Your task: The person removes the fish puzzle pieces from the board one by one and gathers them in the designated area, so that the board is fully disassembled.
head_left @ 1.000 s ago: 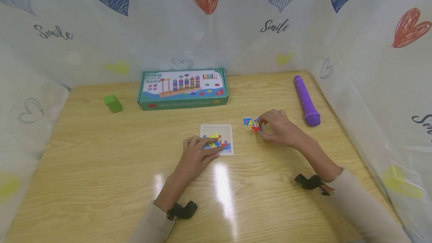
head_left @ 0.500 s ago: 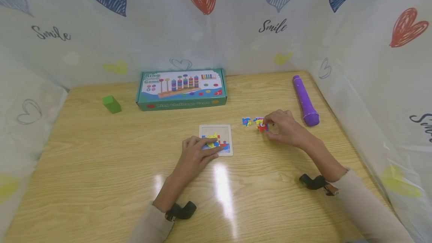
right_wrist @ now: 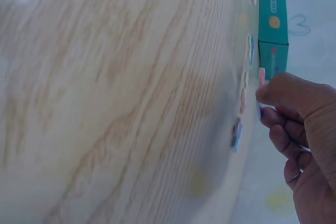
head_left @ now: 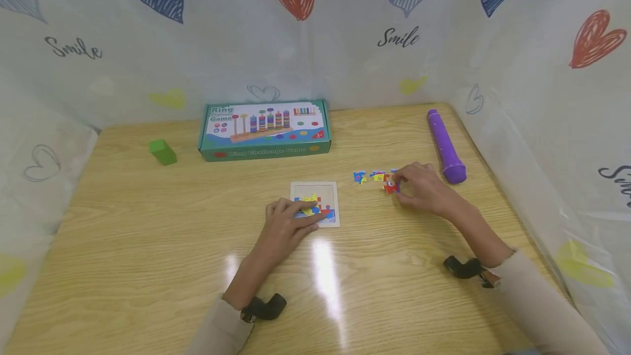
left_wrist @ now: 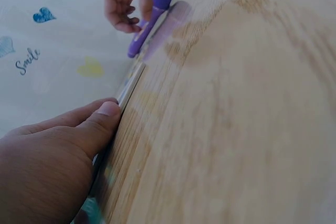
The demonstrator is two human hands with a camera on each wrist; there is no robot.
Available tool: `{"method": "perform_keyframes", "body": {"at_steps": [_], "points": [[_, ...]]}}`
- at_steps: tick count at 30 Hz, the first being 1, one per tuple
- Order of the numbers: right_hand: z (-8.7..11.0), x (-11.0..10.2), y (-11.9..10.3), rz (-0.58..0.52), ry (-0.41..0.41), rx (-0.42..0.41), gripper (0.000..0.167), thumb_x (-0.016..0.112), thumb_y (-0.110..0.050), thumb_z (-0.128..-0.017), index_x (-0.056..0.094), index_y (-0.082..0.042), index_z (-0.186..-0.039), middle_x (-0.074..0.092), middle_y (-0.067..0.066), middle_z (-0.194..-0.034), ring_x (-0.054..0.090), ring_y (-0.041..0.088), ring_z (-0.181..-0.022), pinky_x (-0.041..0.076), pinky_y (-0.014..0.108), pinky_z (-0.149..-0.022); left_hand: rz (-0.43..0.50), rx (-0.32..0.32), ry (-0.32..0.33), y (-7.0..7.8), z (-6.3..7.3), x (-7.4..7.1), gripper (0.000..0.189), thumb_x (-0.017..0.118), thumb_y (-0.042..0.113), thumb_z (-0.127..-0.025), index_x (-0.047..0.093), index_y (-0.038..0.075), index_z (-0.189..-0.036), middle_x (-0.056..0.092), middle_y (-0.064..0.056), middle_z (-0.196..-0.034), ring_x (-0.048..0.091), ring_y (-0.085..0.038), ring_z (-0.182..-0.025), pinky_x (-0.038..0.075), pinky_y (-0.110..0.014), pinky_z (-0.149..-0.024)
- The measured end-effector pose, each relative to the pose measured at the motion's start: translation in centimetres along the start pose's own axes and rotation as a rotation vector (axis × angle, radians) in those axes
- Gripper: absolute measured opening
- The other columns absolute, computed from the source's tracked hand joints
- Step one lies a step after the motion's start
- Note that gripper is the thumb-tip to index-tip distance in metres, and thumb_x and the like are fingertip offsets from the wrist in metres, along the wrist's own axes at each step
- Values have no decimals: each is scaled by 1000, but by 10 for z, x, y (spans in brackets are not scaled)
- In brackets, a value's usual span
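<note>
Jigsaw pc (head_left: 390, 187), knobbed, pinched in R hand (head_left: 421, 189); L hand (head_left: 287, 227) outstretched on sq wood tray (head_left: 336, 199)

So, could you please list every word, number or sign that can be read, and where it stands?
"Ring Challenge Game": on the top of the box, its middle word faint.
"Ring Challenge Game": on the box's near side.
"3+": on the box's top.
"Smile": twice in the head view, on the curtain.
Another word there is cut off.
</note>
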State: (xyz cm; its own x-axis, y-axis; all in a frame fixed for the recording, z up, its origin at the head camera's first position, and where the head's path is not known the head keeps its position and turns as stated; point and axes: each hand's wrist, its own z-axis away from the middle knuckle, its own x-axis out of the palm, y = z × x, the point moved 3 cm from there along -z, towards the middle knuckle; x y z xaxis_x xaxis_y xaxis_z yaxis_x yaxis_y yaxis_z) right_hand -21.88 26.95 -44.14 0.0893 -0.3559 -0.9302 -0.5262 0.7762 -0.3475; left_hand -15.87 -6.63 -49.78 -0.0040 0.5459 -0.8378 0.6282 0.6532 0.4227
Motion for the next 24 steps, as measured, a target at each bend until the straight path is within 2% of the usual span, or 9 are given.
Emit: {"method": "perform_keyframes", "body": {"at_steps": [12,24], "points": [[6,-2,13,42,-23,43,23,77,-5,-78,68,-3,-99,68,7,-96,58,27,-94,32,48,-83,5,5,12,1,0,-1,29,67,33,-97,71,35,-125,62,2,-133,46,-18,-102,30,-46,-87],[8,0,19,31,-17,37,20,75,-1,-77,69,-4,-95,68,6,-94,58,28,-92,31,49,-82,12,-6,-5,1,0,-2,29,66,34,-97,71,34,-126,61,2,-134,46,-19,-103,30,-46,-87]]}}
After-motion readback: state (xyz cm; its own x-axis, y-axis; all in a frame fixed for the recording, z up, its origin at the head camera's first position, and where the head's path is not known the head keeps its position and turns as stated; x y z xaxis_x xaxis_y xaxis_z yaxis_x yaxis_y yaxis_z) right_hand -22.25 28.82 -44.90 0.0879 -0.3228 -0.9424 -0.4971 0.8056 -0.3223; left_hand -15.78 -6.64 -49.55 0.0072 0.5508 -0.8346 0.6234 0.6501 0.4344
